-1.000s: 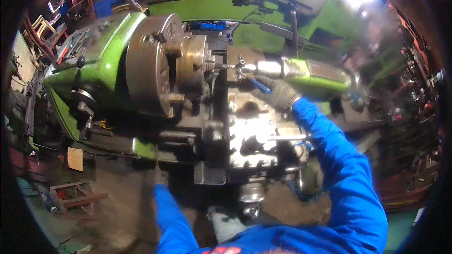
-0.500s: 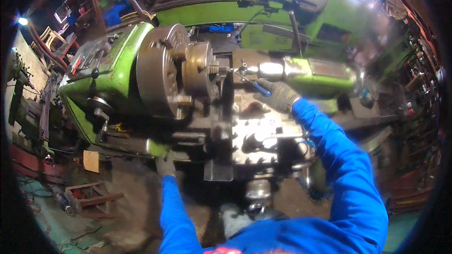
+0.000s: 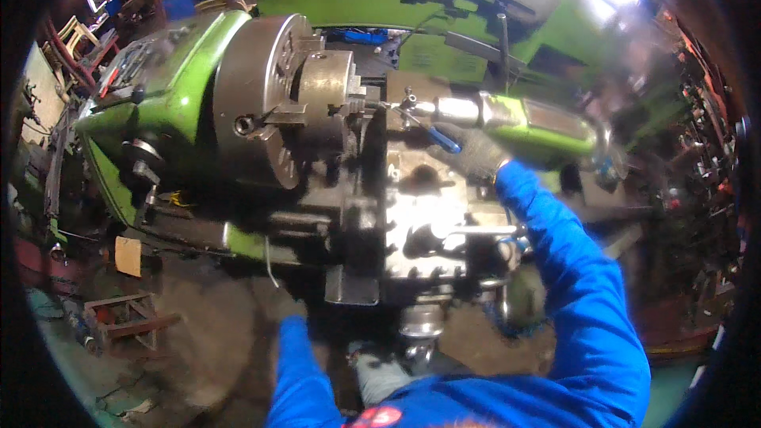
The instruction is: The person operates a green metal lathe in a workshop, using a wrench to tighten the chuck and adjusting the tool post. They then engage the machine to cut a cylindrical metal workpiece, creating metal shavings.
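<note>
A large steel chuck [image 3: 242,103] on a green lathe grips a thick round metal workpiece [image 3: 325,83]. Facing it is the green tailstock [image 3: 567,128] with its shiny quill [image 3: 458,111]. My gloved right hand [image 3: 476,152], below the quill, is closed on a blue-handled tool [image 3: 444,139]; its thin metal shaft points toward the workpiece's right end, and whether the tip touches is unclear. Low at the lathe's front, my gloved left hand [image 3: 287,305] is at the lower end of a thin bent metal rod [image 3: 270,263]. Its fingers are dark and blurred.
Below the tailstock, the bright tool post and carriage [image 3: 428,230] carry a protruding handle [image 3: 483,230]. Levers and knobs [image 3: 143,154] project from the green headstock [image 3: 170,111]. A wooden frame [image 3: 131,321] stands on the floor at left. Behind is another green machine [image 3: 333,17].
My left hand has moved down, away from the lathe's front, and the bent rod now shows above it. The chuck's jaws have turned to another position. My right hand still holds the blue-handled tool.
</note>
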Demonstrator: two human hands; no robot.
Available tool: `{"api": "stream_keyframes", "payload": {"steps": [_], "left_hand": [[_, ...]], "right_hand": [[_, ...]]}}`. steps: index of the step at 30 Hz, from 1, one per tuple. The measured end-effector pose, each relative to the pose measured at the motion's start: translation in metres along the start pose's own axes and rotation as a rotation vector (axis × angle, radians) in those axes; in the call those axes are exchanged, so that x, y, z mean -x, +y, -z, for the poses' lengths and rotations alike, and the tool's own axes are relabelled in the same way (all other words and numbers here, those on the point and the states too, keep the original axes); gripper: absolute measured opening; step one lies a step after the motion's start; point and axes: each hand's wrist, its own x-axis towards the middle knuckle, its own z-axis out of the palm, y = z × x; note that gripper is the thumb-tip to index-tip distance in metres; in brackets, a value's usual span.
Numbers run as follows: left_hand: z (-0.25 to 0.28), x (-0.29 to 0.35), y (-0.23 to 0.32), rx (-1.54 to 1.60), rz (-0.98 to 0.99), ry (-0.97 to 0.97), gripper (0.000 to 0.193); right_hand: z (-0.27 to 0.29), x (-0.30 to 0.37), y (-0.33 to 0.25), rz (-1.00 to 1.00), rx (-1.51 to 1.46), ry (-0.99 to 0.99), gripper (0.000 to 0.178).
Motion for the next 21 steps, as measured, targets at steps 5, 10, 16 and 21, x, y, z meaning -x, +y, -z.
{"api": "stream_keyframes", "payload": {"steps": [5,10,16,21], "left_hand": [[0.025,0.035,0.020,0.120,0.062,0.058,0.071],[-0.031,0.074,-0.020,0.156,0.019,-0.093,0.059],[-0.081,0.147,-0.081,0.011,-0.132,-0.570,0.049],[-0.095,0.197,-0.100,-0.019,-0.113,-0.612,0.048]], "right_hand": [[0.004,0.001,-0.006,0.018,0.082,0.015,0.066],[0.007,0.003,0.002,0.068,0.075,0.024,0.062],[0.017,0.014,0.002,0.097,-0.008,0.015,0.057],[-0.001,0.001,0.022,0.148,0.009,0.048,0.058]]}}
